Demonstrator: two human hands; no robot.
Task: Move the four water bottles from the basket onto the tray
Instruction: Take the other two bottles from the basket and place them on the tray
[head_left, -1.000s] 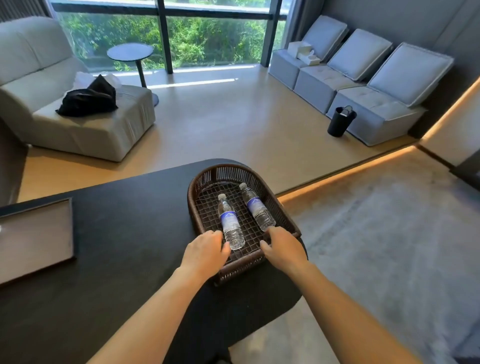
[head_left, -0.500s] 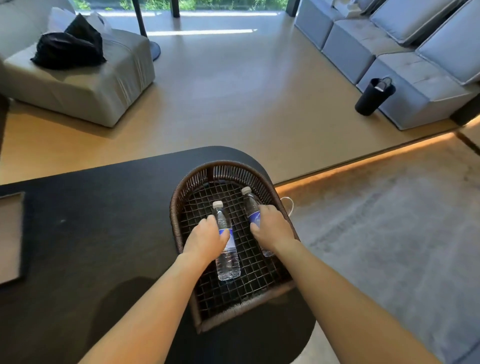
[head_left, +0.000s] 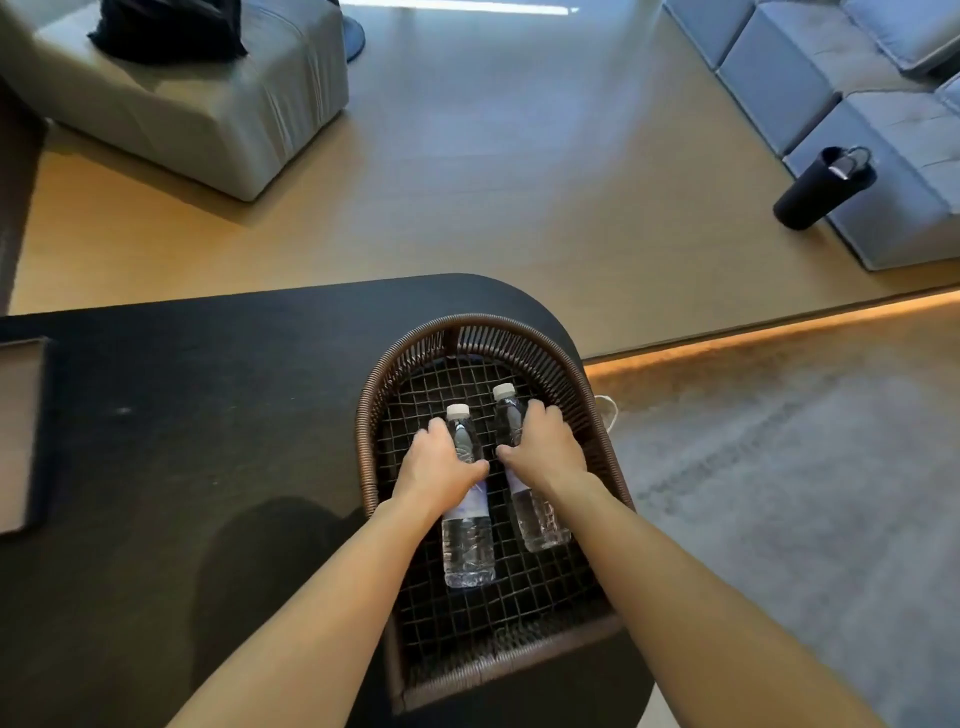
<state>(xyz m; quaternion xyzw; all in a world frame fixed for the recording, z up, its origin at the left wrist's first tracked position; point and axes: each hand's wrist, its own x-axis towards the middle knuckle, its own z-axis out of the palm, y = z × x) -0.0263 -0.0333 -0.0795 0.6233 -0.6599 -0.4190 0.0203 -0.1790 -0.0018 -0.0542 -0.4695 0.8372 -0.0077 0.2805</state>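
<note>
Two water bottles lying side by side in brown wicker basket (head_left: 602, 431), caps pointing far, on dark tabletop (head_left: 208, 415) near its rounded right end. Left hand (head_left: 441, 467) closed over upper body of left bottle (head_left: 467, 540), fingers wrapped round it just below neck. Right hand (head_left: 545, 447) closed likewise over right bottle (head_left: 537, 517), thumb on its left side. Both bottles down on basket's mesh floor, just beside each other, not touching as far as visible. Tray (head_left: 21, 431) at far left edge of tabletop, cut off by frame, well apart from basket. Grey sofas, black bin (head_left: 821, 189) on floor beyond
</note>
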